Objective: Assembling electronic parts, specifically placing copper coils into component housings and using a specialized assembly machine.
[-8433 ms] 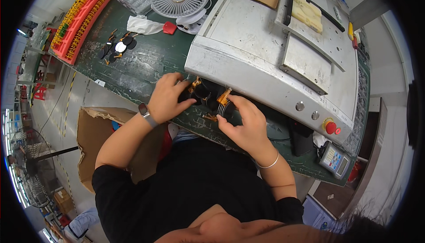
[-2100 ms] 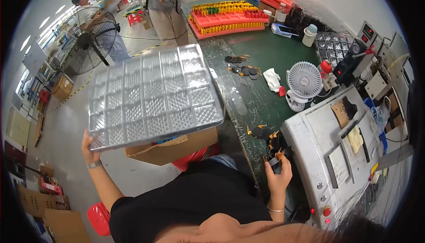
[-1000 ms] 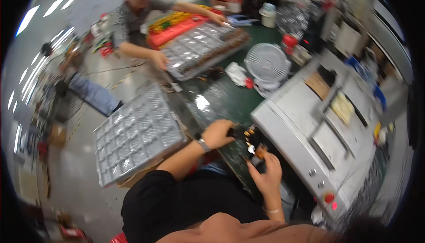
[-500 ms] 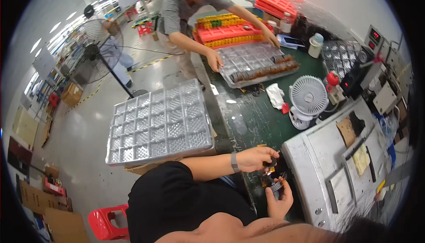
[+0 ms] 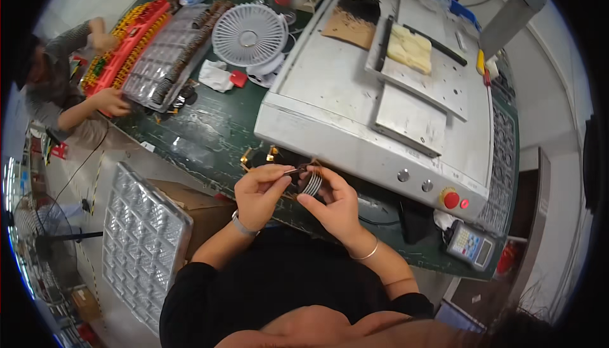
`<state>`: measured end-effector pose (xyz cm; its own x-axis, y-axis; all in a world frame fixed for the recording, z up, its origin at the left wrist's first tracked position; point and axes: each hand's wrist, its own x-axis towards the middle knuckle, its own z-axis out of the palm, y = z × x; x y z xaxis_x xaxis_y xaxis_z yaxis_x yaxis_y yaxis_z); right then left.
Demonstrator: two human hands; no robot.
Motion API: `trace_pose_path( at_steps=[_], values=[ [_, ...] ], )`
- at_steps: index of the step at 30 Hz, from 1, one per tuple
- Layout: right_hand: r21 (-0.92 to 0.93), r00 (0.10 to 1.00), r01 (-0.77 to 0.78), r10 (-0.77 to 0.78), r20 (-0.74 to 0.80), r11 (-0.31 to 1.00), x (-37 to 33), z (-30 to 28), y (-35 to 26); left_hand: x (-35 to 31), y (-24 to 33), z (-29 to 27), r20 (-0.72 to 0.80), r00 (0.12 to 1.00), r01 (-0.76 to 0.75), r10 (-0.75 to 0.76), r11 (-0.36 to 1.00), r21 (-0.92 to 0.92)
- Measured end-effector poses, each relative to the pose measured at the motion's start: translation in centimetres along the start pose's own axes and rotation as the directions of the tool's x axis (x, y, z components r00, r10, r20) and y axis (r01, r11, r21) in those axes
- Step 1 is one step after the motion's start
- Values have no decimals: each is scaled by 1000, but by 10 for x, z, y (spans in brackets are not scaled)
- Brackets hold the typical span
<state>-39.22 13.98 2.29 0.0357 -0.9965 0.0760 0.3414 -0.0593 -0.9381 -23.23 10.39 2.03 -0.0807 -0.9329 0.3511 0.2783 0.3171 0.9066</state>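
Pinching a thin dark piece (image 5: 294, 172) in the left hand (image 5: 259, 196) and grasping a stack of discs (image 5: 313, 185) in the right hand (image 5: 336, 208), probably light, stiff, fragile, best taken edgewise.

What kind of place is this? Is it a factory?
It's probably a factory workshop. Look at the big silver machine on the green workbench, the plastic tray with lots of little compartments, and the red rack with rows of yellow parts.
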Motion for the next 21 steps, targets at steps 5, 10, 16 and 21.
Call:
trace_pose_path(
  at_steps=[5,10,16,21],
  values=[
    [-39,997,22,-25,-78,999,1,0,2,-9,-4,1,288,948,-235,138,912,336],
    [-147,995,42,-55,-83,988,0,0,2,-14,5,2,341,937,-204,79,915,347],
    [-393,993,105,-121,-16,914,2,-2,3,-18,8,-10,345,939,-71,-6,975,210],
    [-551,975,211,-216,58,807,5,0,-8,-11,14,-20,428,903,-157,48,962,224]
  ],
)
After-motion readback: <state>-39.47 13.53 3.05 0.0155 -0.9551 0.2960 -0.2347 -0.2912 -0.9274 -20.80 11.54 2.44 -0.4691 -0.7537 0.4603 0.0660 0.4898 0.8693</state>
